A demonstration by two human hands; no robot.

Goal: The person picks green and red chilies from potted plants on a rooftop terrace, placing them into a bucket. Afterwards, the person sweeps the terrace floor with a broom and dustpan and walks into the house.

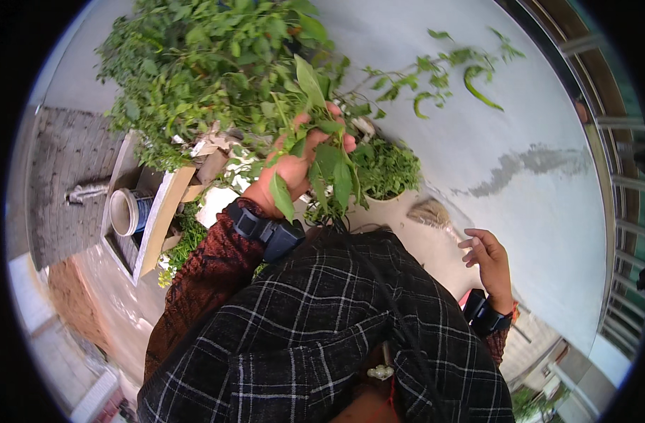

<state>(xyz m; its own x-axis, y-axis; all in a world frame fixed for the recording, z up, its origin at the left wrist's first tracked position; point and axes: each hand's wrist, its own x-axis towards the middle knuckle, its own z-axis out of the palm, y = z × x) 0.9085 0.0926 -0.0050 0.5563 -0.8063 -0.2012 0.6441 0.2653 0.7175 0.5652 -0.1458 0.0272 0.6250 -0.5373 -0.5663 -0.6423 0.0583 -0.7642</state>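
My left hand [293,166] is raised at the edge of a large leafy pepper plant [216,69], its fingers curled around leafy green stems [330,164]. Broad leaves hang over the palm and wrist, so part of the grip is hidden. To the right, a branch with long green chili peppers [480,91] reaches out in front of the pale wall. Lower right, my right hand [489,261] is held beside the wall with its fingers apart and nothing in them. Both wrists wear black straps with a device.
A straw broom [429,212] lies on the floor by the wall, near a potted bushy plant [386,169]. At left, a white bucket [125,212] sits in a wall-edged recess beside grey boards [63,174]. A barred metal railing or window [626,182] runs along the far right.
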